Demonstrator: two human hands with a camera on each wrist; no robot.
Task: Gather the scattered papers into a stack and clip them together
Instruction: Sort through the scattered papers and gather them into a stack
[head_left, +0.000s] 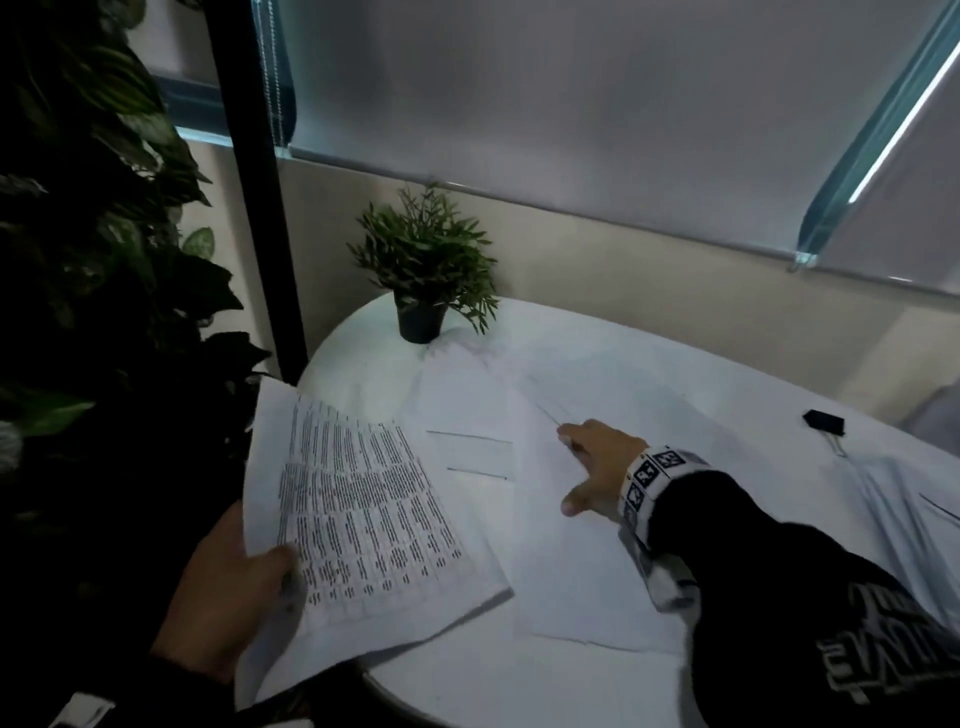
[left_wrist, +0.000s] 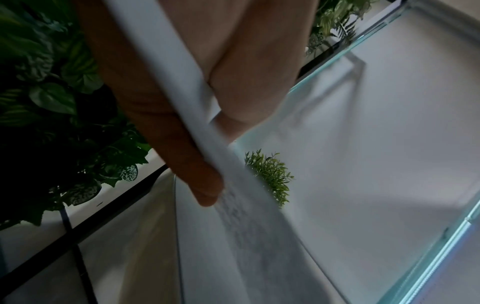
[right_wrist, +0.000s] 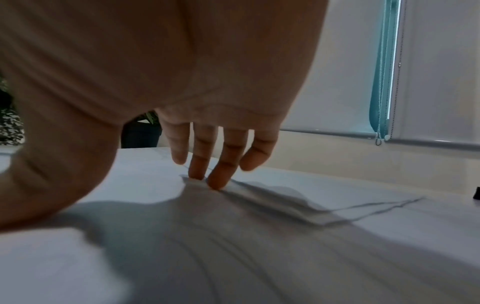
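Two hands (head_left: 221, 592) (head_left: 597, 465) on papers (head_left: 363, 514)

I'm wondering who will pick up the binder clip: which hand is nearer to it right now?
The right hand. It presses on loose sheets mid-table, with the binder clip lying apart, farther right. The left hand holds the printed pages at the table's opposite edge.
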